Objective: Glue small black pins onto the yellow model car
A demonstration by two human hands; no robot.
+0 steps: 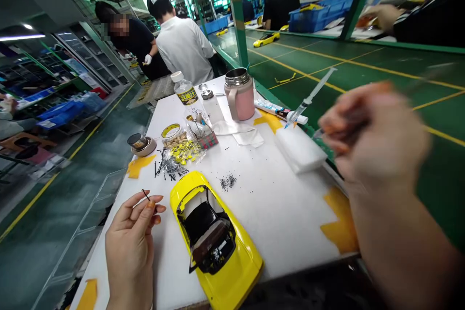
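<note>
My left hand [132, 247] pinches a thin black rod-like part [146, 194] between thumb and fingers, left of the car. On the table lies a yellow model car body [232, 271] with a black interior, roughly between my hands. My right hand [378, 140] is raised at the right, smeared by motion, with its fingers curled round a slim translucent tool [430, 77] too blurred to name surely. Beyond the car are tiny black bits [228, 182], thin black strips [172, 172] and a bag of small yellow parts [185, 151].
A syringe [308, 99] leans by a white foam block [301, 147] at the right. Toward the back stand a pink mug [240, 97], a bottle [185, 89] and a small clear jar [212, 106]. A green conveyor [327, 65] runs alongside; co-workers stand beyond.
</note>
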